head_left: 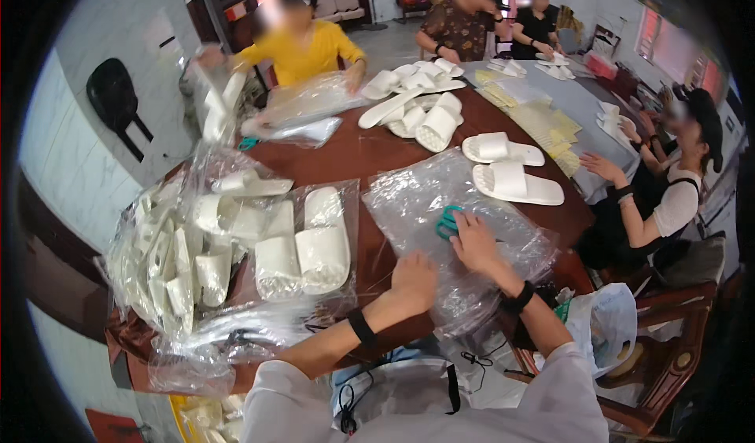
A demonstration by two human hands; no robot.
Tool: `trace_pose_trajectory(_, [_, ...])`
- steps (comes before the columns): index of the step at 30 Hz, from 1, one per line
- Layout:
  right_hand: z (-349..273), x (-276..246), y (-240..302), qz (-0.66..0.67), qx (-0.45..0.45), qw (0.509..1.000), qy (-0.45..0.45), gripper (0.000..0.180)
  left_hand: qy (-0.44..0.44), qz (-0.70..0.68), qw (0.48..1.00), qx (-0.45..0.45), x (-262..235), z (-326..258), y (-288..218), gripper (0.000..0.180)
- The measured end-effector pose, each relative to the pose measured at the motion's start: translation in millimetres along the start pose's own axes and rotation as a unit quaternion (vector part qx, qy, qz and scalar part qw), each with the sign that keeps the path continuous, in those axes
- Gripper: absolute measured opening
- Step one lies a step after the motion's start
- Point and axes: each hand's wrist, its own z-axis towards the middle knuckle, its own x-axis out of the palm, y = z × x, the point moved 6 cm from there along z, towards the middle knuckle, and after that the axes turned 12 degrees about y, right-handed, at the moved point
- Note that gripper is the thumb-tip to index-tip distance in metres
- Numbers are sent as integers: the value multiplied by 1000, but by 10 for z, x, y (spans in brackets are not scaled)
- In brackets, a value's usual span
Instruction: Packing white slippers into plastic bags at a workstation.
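A stack of clear plastic bags (409, 195) lies flat on the dark red table before me. My right hand (478, 246) is over it, thumb and fingers closed at the teal handles of a pair of scissors (447, 221); the blades do not show. My left hand (414, 283) is curled at the stack's near left edge, and its fingertips are hidden. Left of that hand, a pair of white slippers (303, 258) lies in a clear bag. Beyond the stack rest two loose white slippers (515, 182), side by side.
Bagged slippers (169, 262) pile up at the left. More white slippers (421, 101) are heaped at the table's far side. Yellowish sheets (543, 124) lie at the right. Co-workers sit around, one in yellow (314, 54). A white plastic bag (605, 329) hangs by a wooden chair (668, 349).
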Motion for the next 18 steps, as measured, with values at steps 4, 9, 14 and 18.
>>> trace_pose_trajectory(4, [147, 207, -11, -77, -34, 996, 31, 53, -24, -61, 998, 13, 71, -260, -92, 40])
trace_pose_trajectory(9, [37, 64, 112, -44, -100, 985, 132, 60, 3, -133, 991, 30, 245, -258, -66, 43])
trace_pose_trajectory(14, [-474, -205, 545, -7, -182, 938, 296, 53, -64, -152, 986, 18, 468, -288, -49, 56])
trace_pose_trajectory(18, [-676, -214, 359, -14, -257, 902, 346, 45, -81, -141, 987, -3, 484, -391, -75, 68])
